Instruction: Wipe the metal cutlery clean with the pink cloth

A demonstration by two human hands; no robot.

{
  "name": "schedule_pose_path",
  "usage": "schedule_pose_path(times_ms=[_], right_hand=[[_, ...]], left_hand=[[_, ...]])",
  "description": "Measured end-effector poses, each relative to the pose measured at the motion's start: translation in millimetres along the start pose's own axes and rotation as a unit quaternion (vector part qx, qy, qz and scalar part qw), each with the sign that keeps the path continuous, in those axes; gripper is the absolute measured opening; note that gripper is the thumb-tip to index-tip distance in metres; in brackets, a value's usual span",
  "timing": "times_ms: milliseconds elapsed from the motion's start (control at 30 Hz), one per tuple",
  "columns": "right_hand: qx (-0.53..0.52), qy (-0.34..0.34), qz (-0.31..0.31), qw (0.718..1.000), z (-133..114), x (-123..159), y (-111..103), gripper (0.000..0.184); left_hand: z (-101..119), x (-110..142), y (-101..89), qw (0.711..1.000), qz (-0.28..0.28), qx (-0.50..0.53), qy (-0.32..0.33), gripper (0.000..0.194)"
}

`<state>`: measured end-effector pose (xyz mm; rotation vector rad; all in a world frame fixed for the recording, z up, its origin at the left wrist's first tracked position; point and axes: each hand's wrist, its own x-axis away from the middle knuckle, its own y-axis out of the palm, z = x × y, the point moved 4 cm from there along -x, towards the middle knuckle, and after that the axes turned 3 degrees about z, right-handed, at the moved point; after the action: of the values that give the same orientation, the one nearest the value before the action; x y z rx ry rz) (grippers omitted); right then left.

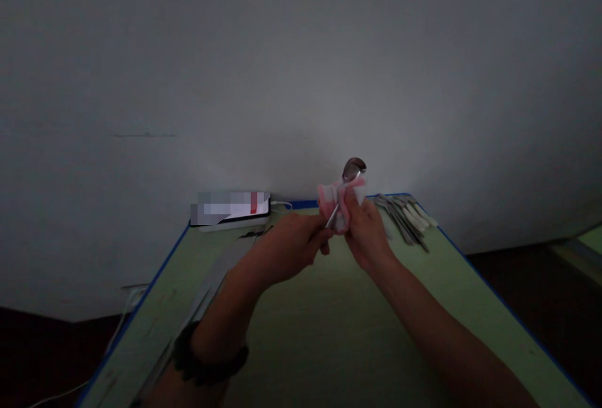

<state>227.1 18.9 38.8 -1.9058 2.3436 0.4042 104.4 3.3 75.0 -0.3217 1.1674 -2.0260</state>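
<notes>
My left hand (301,240) pinches the handle of a metal spoon (353,170), which tilts up and away from me above the table. Its shiny bowl points toward the wall. A pink and white cloth (331,198) is bunched around the spoon's neck and part of its handle. My right hand (367,229) is closed on that cloth, pressing it against the spoon. The fingers of the right hand are partly hidden by the cloth.
The pale green table (329,333) has a blue edge and meets a grey wall. Several pieces of cutlery (404,223) lie at the back right, some white-handled. A propped phone or tablet (235,207) with a white cable (283,205) stands at the back left. Dark small items (256,231) lie near it.
</notes>
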Motion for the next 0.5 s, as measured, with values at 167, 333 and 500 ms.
schedule_pose_path(times_ms=[167, 333, 500], right_hand=[[-0.037, 0.006, 0.010, 0.999, -5.3, -2.6, -4.6, 0.039], [0.131, -0.064, -0.052, 0.988, -18.3, -4.0, -10.7, 0.033], [0.255, -0.115, -0.159, 0.947, -28.8, 0.8, -4.9, 0.022]], left_hand=[[-6.9, -0.9, -0.1, 0.999, 0.005, -0.035, -0.022, 0.042], [-7.6, 2.2, -21.5, 0.989, 0.112, -0.082, -0.046, 0.036], [-9.2, 7.2, -39.5, 0.969, 0.215, -0.090, -0.086, 0.036]])
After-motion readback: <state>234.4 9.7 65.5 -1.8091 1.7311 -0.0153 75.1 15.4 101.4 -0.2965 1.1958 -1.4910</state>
